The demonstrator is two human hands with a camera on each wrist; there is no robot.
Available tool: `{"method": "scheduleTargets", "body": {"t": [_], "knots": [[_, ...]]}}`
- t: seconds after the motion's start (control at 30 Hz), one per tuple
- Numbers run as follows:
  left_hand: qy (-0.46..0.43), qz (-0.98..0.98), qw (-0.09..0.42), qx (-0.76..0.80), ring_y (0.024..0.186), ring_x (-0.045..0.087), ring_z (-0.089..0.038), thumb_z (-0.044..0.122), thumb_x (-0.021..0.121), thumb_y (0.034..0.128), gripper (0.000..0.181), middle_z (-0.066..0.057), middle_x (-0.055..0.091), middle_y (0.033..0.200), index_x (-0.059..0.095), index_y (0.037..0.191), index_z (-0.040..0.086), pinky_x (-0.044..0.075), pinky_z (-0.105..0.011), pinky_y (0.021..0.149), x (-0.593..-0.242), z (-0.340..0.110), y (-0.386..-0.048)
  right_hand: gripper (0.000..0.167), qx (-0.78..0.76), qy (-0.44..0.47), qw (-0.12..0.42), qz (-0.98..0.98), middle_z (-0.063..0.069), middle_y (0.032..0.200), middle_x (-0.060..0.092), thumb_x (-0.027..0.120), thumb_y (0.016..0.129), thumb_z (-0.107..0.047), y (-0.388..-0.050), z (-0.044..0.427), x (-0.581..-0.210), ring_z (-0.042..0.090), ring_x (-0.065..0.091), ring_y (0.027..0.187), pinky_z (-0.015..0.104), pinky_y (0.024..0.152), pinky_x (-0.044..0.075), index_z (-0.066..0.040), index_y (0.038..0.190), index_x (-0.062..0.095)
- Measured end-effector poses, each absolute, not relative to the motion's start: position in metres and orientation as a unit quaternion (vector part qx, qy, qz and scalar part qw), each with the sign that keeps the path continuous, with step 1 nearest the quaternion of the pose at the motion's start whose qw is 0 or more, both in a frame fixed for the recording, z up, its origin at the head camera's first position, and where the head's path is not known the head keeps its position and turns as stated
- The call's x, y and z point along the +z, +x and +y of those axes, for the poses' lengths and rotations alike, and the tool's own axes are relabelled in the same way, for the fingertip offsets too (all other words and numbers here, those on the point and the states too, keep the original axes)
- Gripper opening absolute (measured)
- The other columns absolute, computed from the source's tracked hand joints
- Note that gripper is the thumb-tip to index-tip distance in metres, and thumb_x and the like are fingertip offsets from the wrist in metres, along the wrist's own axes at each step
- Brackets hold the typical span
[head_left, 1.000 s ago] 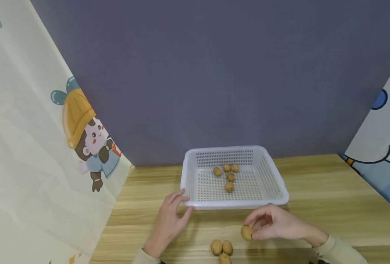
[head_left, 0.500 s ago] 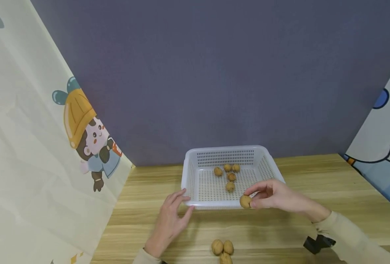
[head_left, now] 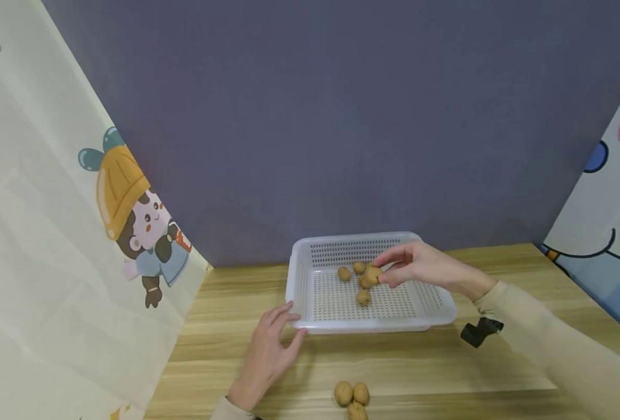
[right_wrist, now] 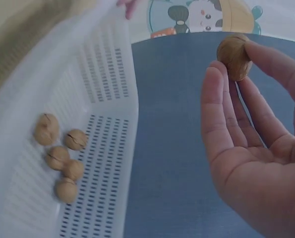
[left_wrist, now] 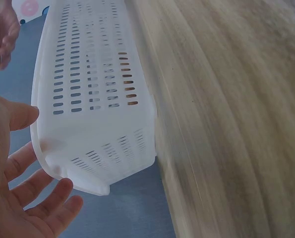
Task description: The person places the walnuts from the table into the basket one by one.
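My right hand (head_left: 420, 269) is over the white slotted basket (head_left: 388, 322), pinching a walnut (head_left: 374, 275) between thumb and fingertips; the right wrist view shows this walnut (right_wrist: 234, 55) clear of the others. Several walnuts (head_left: 363, 298) lie on the basket floor, some partly hidden behind the held one in the head view. At the basket's near left corner my left hand (head_left: 268, 353) rests with relaxed, spread fingers. In the left wrist view the thumb and fingers of this hand (left_wrist: 18, 173) are at the basket's rim (left_wrist: 34, 94).
Three walnuts (head_left: 343, 394) sit touching on the wooden table (head_left: 226, 326) near its front edge. A dark blue-grey panel (head_left: 341, 116) stands behind the basket, with printed cartoon sheets (head_left: 42, 233) at the left and right. A black device (head_left: 480, 331) is at the right wrist.
My right hand has carried its walnut from above the table in front of the basket, up and back over the basket's inside. The left hand has stayed at the corner.
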State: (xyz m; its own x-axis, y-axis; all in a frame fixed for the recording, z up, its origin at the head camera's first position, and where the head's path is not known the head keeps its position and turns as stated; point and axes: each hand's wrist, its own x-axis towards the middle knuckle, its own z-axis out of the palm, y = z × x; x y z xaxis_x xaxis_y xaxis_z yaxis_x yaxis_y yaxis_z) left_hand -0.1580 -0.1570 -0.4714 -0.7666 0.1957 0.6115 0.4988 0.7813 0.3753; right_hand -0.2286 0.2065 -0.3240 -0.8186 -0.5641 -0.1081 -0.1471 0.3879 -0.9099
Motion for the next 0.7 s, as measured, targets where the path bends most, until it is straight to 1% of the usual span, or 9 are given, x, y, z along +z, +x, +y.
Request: {"method": "scheduleTargets", "body": {"t": [0.17, 0.3, 0.43, 0.63, 0.7], "knots": [[-0.188, -0.903, 0.276, -0.270, 0.124, 0.069, -0.028, 0.025, 0.088, 0.0828, 0.032, -0.010, 0.073, 0.137, 0.077, 0.111, 0.015, 0.061, -0.047, 0.105, -0.473, -0.158, -0.157, 0.054, -0.502, -0.216, 0.189, 0.816, 0.021, 0.145, 0.066, 0.077, 0.098, -0.026, -0.250, 0.198, -0.317, 0.026, 0.075, 0.107, 0.044, 0.096, 0.064, -0.001, 0.144, 0.062], [-0.183, -0.904, 0.275, -0.270, 0.124, 0.069, -0.028, 0.025, 0.088, 0.0831, 0.032, -0.009, 0.073, 0.137, 0.077, 0.111, 0.015, 0.061, -0.047, 0.105, -0.473, -0.158, -0.157, 0.052, -0.499, -0.216, 0.161, 0.824, 0.019, 0.143, 0.067, 0.077, 0.099, -0.028, -0.267, 0.193, -0.317, 0.024, 0.075, 0.107, 0.045, 0.097, 0.064, -0.004, 0.143, 0.064], [-0.185, -0.904, 0.276, -0.268, 0.124, 0.069, -0.028, 0.025, 0.088, 0.0836, 0.031, -0.010, 0.073, 0.137, 0.077, 0.111, 0.015, 0.061, -0.048, 0.105, -0.473, -0.157, -0.157, 0.052, -0.503, -0.205, 0.137, 0.828, 0.019, 0.144, 0.066, 0.077, 0.098, -0.031, -0.283, 0.189, -0.325, 0.023, 0.075, 0.104, 0.044, 0.097, 0.064, -0.006, 0.142, 0.064], [-0.187, -0.904, 0.273, -0.268, 0.124, 0.069, -0.029, 0.024, 0.088, 0.0837, 0.031, -0.011, 0.073, 0.137, 0.077, 0.111, 0.014, 0.061, -0.048, 0.105, -0.472, -0.156, -0.157, 0.055, -0.490, -0.197, 0.127, 0.839, 0.016, 0.144, 0.067, 0.079, 0.096, -0.038, -0.305, 0.178, -0.345, 0.019, 0.074, 0.105, 0.042, 0.097, 0.064, -0.011, 0.142, 0.066], [-0.186, -0.905, 0.272, -0.267, 0.124, 0.069, -0.029, 0.025, 0.087, 0.0844, 0.031, -0.010, 0.073, 0.138, 0.077, 0.111, 0.014, 0.061, -0.048, 0.104, -0.471, -0.156, -0.158, 0.055, -0.487, -0.200, 0.120, 0.842, 0.017, 0.143, 0.067, 0.079, 0.097, -0.038, -0.311, 0.175, -0.350, 0.019, 0.074, 0.101, 0.043, 0.096, 0.064, -0.010, 0.142, 0.066]]}}
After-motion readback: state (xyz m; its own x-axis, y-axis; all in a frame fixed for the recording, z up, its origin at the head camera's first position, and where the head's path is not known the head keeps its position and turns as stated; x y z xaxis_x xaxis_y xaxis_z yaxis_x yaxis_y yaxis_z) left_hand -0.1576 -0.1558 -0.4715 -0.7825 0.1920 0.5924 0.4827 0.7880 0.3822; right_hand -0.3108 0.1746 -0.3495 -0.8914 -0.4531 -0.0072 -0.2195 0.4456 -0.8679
